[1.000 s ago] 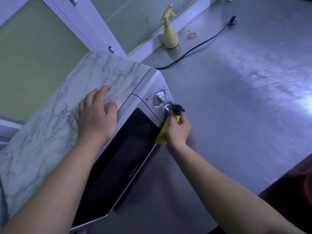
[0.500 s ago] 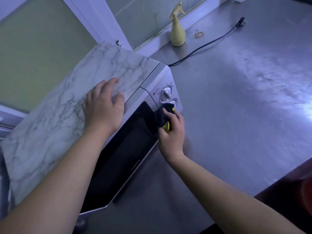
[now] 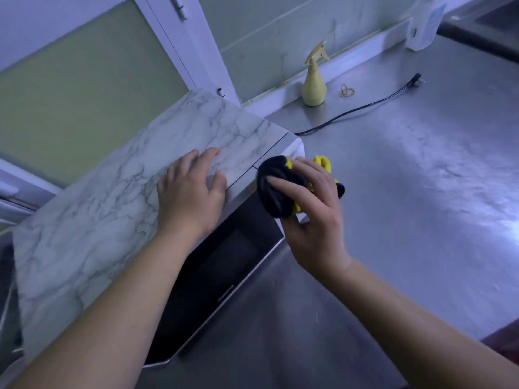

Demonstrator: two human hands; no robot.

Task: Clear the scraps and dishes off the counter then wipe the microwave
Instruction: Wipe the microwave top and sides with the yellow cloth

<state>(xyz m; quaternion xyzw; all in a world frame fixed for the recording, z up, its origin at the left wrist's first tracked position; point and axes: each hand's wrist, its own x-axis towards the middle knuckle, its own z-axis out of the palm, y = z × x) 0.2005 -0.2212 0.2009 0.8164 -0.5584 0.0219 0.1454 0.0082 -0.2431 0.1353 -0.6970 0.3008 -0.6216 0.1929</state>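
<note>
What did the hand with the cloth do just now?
The right hand, gripping the black-and-yellow cloth, slid up the front of the microwave, from beside the knobs to the top corner. The left hand stayed flat on its marbled top. The spray bottle and cord did not move.

Brand mark (image 3: 226, 293) on microwave door (image 3: 222, 259), too blurred to read.
</note>
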